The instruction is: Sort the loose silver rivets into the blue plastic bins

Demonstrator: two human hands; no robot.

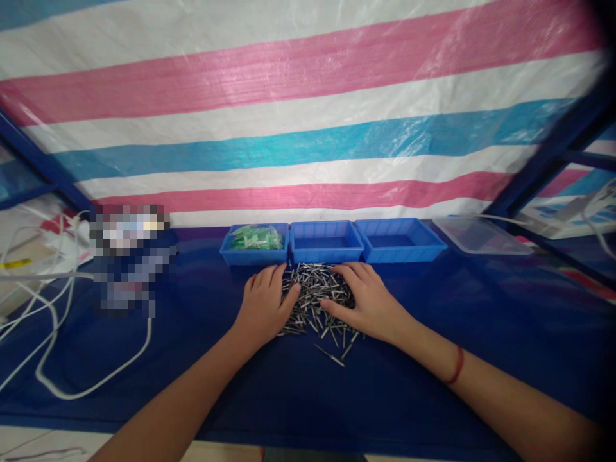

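Note:
A heap of silvery pop rivets lies on the dark blue table, with a few stray ones at its near edge. My left hand rests against the heap's left side, thumb and fingers spread apart. On the opposite side, my right hand touches the rivets with its fingers spread and thumb reaching in. Neither hand grips anything that I can see. Just beyond the heap stand three blue bins in a row: the left bin holds green items in a clear bag, while the middle bin and right bin look empty.
A clear plastic lid lies at the back right. White cables loop across the table's left part, near a pixelated object. Behind the table hangs a striped plastic sheet, between dark blue frame posts.

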